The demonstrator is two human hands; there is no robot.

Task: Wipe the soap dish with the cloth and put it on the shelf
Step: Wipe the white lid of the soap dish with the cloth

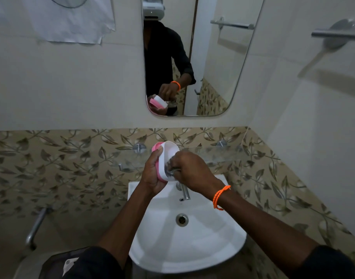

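centrally, soap dish (168, 158): white shell with a pink inner part, held upright on its edge above the sink (184, 238), in front of the glass shelf (213, 153). left hand (152, 176): fingers closed around the dish's pink side, thumb over its rim. right hand (190, 170): fingers bunched tight on a small grey cloth (170, 172), pressed against the white face of the dish. orange band (220, 196): on the right wrist. tap (184, 191): chrome, just below both hands, at the back of the sink. mirror (213, 67): on the wall above, showing the dish and hands reflected. leaf-pattern tiles (72, 168): behind the shelf. towel bar (333, 34): on the right wall.
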